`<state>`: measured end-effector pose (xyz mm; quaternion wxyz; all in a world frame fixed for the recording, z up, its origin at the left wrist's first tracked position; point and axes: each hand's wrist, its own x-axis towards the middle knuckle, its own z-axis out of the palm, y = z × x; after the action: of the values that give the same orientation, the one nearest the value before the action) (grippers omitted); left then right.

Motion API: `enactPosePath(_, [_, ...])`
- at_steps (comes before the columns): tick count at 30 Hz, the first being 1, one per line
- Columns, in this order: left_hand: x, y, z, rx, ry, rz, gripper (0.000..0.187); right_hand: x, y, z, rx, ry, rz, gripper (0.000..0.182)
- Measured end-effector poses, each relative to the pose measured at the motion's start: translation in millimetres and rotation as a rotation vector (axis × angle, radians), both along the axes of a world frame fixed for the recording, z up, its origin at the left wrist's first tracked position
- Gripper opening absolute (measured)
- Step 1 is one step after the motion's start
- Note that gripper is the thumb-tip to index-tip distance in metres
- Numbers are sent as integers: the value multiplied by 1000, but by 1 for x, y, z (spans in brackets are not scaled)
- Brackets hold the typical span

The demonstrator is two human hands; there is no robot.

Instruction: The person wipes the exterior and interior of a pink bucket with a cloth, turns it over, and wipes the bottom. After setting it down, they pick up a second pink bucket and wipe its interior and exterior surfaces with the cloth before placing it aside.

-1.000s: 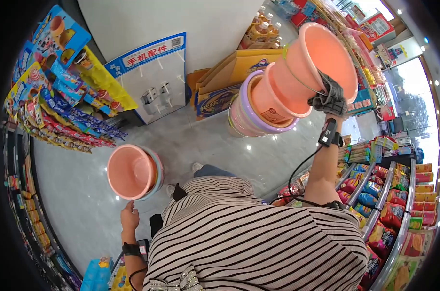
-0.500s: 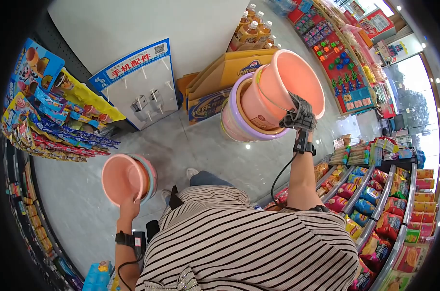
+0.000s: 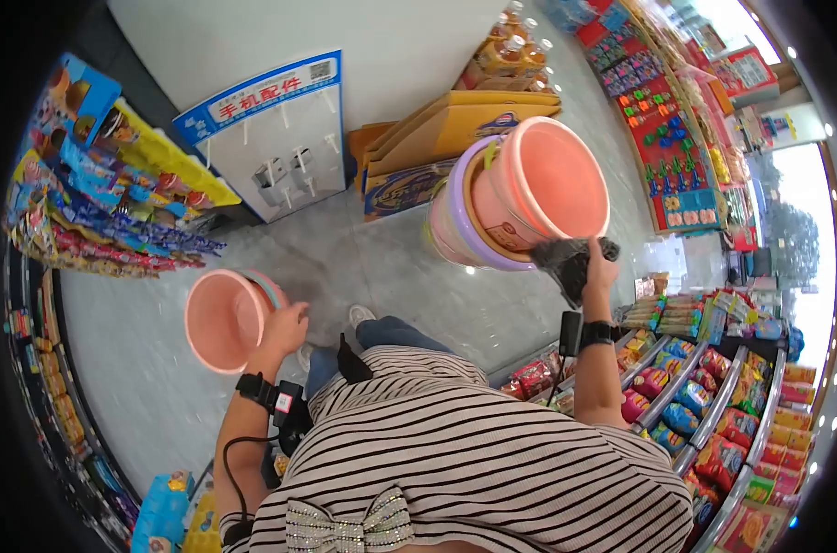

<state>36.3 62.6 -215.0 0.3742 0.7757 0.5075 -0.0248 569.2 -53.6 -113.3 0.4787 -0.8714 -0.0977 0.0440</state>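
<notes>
At the left, my left hand (image 3: 288,324) is beside the right rim of a pink bucket (image 3: 223,323), which is nested with a pale blue-green one (image 3: 269,289); how its fingers meet the bucket is unclear. My right hand (image 3: 604,267) is closed on a dark grey cloth-like bundle (image 3: 562,264), below the rim of a large pink bucket (image 3: 559,179). That bucket tilts to the right and is nested in a purple-rimmed bucket (image 3: 457,205) on the floor.
A phone-accessory rack (image 3: 280,138) and flattened cardboard boxes (image 3: 418,147) lean by a white panel. Hanging snacks (image 3: 114,203) are at the left, bottled drinks (image 3: 511,46) at the top. Snack shelves (image 3: 704,396) stand at the lower right.
My left hand has moved up and right along the small bucket's edge. My right hand has shifted right and down, the dark bundle now hanging from its fingers, and the handle is no longer visible across the bucket.
</notes>
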Motion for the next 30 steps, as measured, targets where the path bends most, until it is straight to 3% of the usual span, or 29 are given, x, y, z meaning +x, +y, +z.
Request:
enactPosePath(1, [-11,-11,-12,-10,56,6,30,-3,10,10,-82,-121,40,55])
enactPosePath(3, [-24,-33,-15,-78,123,23,30,2,32,19,-52,-115,59,55])
enactPosePath(5, [-47,-62,-30,-162,198,74,30,-57,69,65,277,50,266,34])
enactPosePath(6, [-59,-75,-44,-206,229,100,29,-54,84,55,481,233,417,29])
enactPosePath(7, [-69,-88,-48,-219,210,179,29,-83,99,70,418,282,481,28])
enactPosePath(8, [-79,-99,-50,-228,185,250,29,-105,115,75,284,168,546,31])
enactPosePath(10, [-91,-115,-50,-272,178,418,30,-139,140,68,357,732,850,43])
enactPosePath(12, [-104,-130,-60,-277,146,588,30,-182,162,56,421,1052,889,40])
enactPosePath(13, [-114,-144,-77,-263,126,682,30,-206,169,48,364,1105,758,41])
enactPosePath(15, [-136,-177,-121,-228,65,898,29,-224,190,0,115,1469,836,43])
enactPosePath(17, [-153,-199,-125,-264,20,1087,30,-303,193,5,-94,1564,977,39])
enactPosePath(20, [-174,-231,-149,-335,-154,1398,30,-366,200,-31,-480,1638,928,32])
enactPosePath(23, [-186,-212,-140,-529,-421,1707,30,-413,193,-64,-628,1533,879,28])
enactPosePath(26, [-209,-188,-173,-692,-718,1875,34,-435,173,-86,-499,1366,1145,24])
enactPosePath(27, [-216,-179,-190,-692,-786,1902,36,-427,180,-114,-566,1494,1118,24])
enactPosePath(30, [-237,-148,-238,-748,-891,1950,41,-457,173,-108,-635,1107,1393,24])
